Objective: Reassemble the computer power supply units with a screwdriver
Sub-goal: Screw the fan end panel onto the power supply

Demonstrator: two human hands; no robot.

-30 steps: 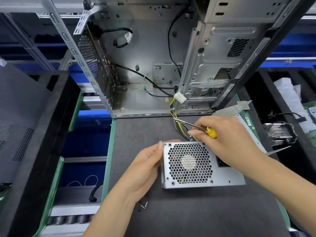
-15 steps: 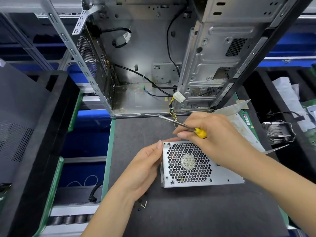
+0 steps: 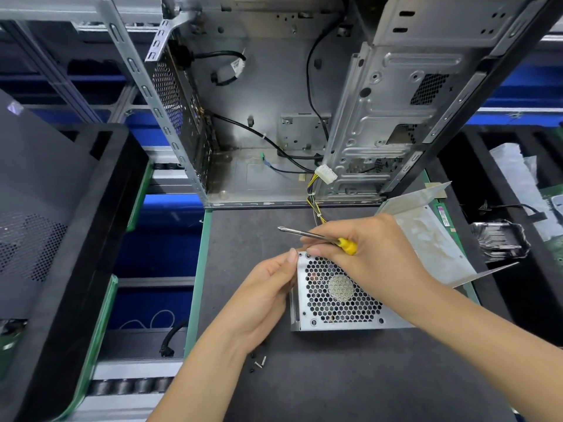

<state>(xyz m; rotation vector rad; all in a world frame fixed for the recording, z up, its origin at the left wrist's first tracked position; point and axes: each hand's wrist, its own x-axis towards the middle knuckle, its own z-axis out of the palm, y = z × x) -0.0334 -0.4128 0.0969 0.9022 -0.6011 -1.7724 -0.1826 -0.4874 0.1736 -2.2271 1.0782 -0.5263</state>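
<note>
Nearest you, loose screws (image 3: 259, 361) lie on the dark mat (image 3: 335, 376), just below your L wrist. Your left hand (image 3: 262, 295) grips the PSU (image 3: 338, 295) at its left edge, thumb on the top corner; unit sits mid-mat, fan grille up. Your right hand (image 3: 365, 254) clasps the screwdriver (image 3: 316, 239), tip pointing left, above the PSU's far edge. Behind: open PC case (image 3: 274, 117), cables trailing out.

power supply (image 3: 338, 295) before case (image 3: 274, 102), screws (image 3: 259, 362) nearer

I see the grey power supply unit (image 3: 338, 295) flat on the desk (image 3: 335, 385), fan grille up; the yellow-handled screwdriver (image 3: 323, 239) lies nearly level above its far edge.
</note>
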